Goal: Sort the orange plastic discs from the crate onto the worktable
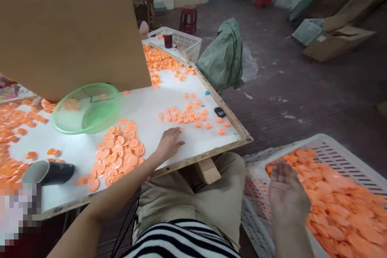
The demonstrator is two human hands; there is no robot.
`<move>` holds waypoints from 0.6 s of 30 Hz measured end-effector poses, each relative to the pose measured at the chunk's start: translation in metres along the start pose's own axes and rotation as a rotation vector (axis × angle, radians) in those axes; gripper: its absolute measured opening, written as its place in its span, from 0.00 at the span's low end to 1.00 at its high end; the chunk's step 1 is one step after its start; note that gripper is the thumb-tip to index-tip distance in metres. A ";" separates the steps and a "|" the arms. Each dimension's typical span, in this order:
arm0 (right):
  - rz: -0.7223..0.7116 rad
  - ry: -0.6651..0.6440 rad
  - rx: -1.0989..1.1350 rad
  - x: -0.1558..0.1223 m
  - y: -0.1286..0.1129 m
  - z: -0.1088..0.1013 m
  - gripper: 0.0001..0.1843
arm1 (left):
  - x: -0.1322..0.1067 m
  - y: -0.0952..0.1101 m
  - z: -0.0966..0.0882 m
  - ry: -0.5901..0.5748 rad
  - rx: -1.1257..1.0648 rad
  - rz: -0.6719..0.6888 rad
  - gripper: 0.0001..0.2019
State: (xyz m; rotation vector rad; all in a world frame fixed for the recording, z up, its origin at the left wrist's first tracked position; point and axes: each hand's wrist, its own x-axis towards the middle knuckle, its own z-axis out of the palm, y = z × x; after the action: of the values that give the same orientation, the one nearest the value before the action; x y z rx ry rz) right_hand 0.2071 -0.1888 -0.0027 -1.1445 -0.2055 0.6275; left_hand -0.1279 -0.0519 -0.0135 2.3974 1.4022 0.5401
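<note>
My left hand [171, 143] rests low over the white tabletop, thumb apart from the fingers. Its fingertips are beside a loose group of small orange caps [186, 119], one of them right at the tips. To its left lies a pile of flat orange discs [119, 151]. My right hand [288, 193] is turned palm up at the near edge of a white plastic crate [341, 153], fingers extended and nothing seen in the palm. Many orange pieces [335, 205], mostly flat discs, fill that crate.
A green basket [86, 109] stands before a tall cardboard sheet [72, 28]. A dark cup [50, 172] lies on its side at left. Wooden edging [217, 92] borders the tabletop, with a small black object [219, 112] beside it. A green sack [222, 56] stands beyond.
</note>
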 end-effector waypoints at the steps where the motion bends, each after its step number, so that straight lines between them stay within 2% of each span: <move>1: 0.080 -0.033 -0.021 -0.007 0.010 0.002 0.13 | -0.006 0.004 0.002 -0.004 -0.007 0.014 0.18; 4: 0.276 -0.181 -0.119 -0.038 0.042 0.025 0.18 | -0.028 0.011 -0.002 -0.039 -0.041 0.052 0.16; 7: 0.290 -0.342 -0.215 -0.071 0.062 0.060 0.19 | -0.045 0.000 -0.026 -0.010 0.022 -0.043 0.17; 9: 0.246 -0.440 -0.282 -0.085 0.066 0.080 0.19 | -0.057 -0.015 -0.049 0.002 0.160 -0.210 0.18; 12: 0.150 -0.623 -0.427 -0.093 0.072 0.105 0.18 | -0.077 -0.039 -0.078 -0.103 0.377 -0.437 0.15; 15: -0.027 -0.839 -0.634 -0.093 0.087 0.129 0.15 | -0.095 -0.054 -0.090 -0.178 0.429 -0.490 0.10; 18: -0.197 -1.028 -0.804 -0.094 0.108 0.151 0.16 | -0.102 -0.057 -0.086 -0.147 0.358 -0.454 0.08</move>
State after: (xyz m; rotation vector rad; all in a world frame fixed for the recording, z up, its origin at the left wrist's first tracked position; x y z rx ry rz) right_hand 0.0221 -0.0944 -0.0217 -1.4292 -1.5385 0.9486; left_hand -0.2572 -0.1082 0.0204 2.1905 2.0267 -0.0040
